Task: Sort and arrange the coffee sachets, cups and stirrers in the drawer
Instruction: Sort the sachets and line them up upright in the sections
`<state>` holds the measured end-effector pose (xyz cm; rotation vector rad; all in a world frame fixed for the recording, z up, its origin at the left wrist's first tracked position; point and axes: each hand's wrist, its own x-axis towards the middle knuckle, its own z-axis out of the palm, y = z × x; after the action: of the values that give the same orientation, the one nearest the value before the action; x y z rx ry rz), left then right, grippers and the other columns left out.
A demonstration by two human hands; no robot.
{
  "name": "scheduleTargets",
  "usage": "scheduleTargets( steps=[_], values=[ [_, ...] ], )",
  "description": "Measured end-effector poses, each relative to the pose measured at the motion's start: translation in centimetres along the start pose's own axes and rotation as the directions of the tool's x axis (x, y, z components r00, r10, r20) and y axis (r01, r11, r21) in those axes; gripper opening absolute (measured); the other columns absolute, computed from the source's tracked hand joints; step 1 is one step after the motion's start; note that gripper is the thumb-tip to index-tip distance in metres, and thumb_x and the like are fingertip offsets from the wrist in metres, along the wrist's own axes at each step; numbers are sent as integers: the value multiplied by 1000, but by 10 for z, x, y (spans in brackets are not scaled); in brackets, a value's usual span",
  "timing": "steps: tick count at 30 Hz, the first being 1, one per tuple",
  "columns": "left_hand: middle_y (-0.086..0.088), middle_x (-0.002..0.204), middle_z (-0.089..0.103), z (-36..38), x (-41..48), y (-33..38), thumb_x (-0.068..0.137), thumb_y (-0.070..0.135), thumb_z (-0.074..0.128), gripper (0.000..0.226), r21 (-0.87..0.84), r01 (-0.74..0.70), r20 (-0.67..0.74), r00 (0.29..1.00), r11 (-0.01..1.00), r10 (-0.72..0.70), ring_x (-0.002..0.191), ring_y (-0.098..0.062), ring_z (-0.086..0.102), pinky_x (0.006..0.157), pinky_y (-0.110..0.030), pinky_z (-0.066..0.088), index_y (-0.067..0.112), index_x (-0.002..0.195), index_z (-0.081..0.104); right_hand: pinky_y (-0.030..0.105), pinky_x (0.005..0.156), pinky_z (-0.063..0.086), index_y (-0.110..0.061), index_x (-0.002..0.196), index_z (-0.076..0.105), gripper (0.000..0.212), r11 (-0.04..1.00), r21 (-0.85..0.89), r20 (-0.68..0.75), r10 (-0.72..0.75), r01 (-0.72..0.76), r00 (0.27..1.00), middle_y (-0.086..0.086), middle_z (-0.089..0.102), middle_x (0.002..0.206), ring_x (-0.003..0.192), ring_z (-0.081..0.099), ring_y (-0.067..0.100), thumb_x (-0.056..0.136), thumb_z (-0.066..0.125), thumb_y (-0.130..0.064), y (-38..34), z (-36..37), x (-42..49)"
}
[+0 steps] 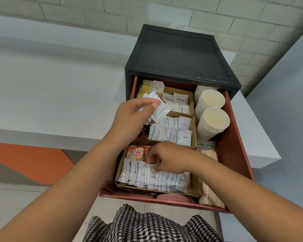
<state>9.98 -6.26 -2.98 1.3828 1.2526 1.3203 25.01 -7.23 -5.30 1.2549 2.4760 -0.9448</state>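
Where right hand (166, 158) pinches, sachets (165, 181) read "Cream".

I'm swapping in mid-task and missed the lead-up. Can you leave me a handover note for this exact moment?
Left hand pinches a few white sachets above the coffee sachets. Right hand pinches at the cream sachets in the nearest box.
Cups: two stacks, back right of the drawer. Stirrers: bagged, along the right side.
Done: sugar sachets, coffee and cream each in their own box.
Left: place the held sachets, straighten the cream row.
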Motion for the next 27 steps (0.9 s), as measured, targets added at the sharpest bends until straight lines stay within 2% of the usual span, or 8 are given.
scheduleTargets(
  steps=[3, 5, 10, 13, 16, 21, 25, 27],
  values=[
    [25, 105, 68, 0, 0, 0, 94, 24, 64, 16, -1, -2, -2, 1000, 1000, 2, 109, 12, 55, 98, -21, 44, 37, 98, 73, 21, 63, 39, -18, 92, 63, 9, 1000, 29, -13, -9, 9, 1000, -11, 57, 79, 76, 53, 8, 87, 69, -13, 1, 1, 2],
    [24, 105, 68, 0, -1, 1, 95, 24, 64, 16, -5, -2, -4, 1000, 1000, 2, 110, 10, 56, 98, -21, 44, 36, 99, 73, 19, 61, 38, -17, 88, 62, 8, 999, 43, -11, -7, 8, 1000, -11, 55, 76, 70, 50, 4, 88, 67, -11, 2, 2, 3],
    [29, 101, 66, -1, -1, 1, 95, 24, 63, 16, 16, -7, 1, 1000, 1000, 7, 103, 19, 54, 97, -20, 44, 35, 100, 73, 25, 64, 40, -17, 82, 58, 11, 996, 92, -24, -17, 19, 1000, -3, 58, 80, 72, 50, 10, 90, 63, -11, 3, 3, 6],
    [24, 106, 68, 0, -1, 1, 95, 23, 63, 16, 11, -7, -1, 1000, 1000, 7, 110, 10, 56, 100, -22, 44, 35, 100, 72, 29, 69, 44, -16, 82, 61, 9, 994, 99, -50, -32, 37, 998, 2, 62, 85, 73, 52, 12, 88, 65, -10, 2, 5, 7],
    [21, 108, 69, 0, -1, 0, 95, 23, 63, 16, 0, -11, -1, 1000, 1000, 11, 111, 8, 57, 97, -17, 44, 34, 100, 73, 34, 76, 51, -18, 81, 63, 11, 993, 113, -106, -31, 43, 994, 3, 66, 87, 79, 59, 16, 86, 67, -9, 2, 5, 7],
    [22, 106, 70, -1, 0, 1, 95, 22, 63, 16, -5, -12, -1, 1000, 1000, 12, 110, 9, 57, 98, -17, 45, 33, 100, 73, 32, 73, 49, -24, 74, 58, 21, 993, 97, -77, -58, 65, 995, 1, 66, 86, 76, 58, 13, 86, 64, -8, 6, -1, 3],
    [24, 105, 69, -1, 0, 1, 95, 23, 63, 16, 3, -9, 1, 1000, 1000, 9, 108, 13, 56, 92, -10, 44, 33, 101, 73, 36, 79, 51, -20, 85, 60, 8, 994, 94, -61, -48, 54, 997, 1, 65, 91, 85, 60, 17, 89, 67, -21, 8, -1, 3],
    [21, 107, 70, 0, 0, 0, 94, 23, 64, 15, 2, -8, -2, 1000, 1000, 8, 110, 9, 57, 93, -12, 44, 32, 101, 74, 32, 76, 49, -22, 88, 57, 17, 995, 91, -73, -45, 51, 996, -5, 62, 87, 82, 58, 13, 88, 68, -35, 7, 0, 2]
  ],
)
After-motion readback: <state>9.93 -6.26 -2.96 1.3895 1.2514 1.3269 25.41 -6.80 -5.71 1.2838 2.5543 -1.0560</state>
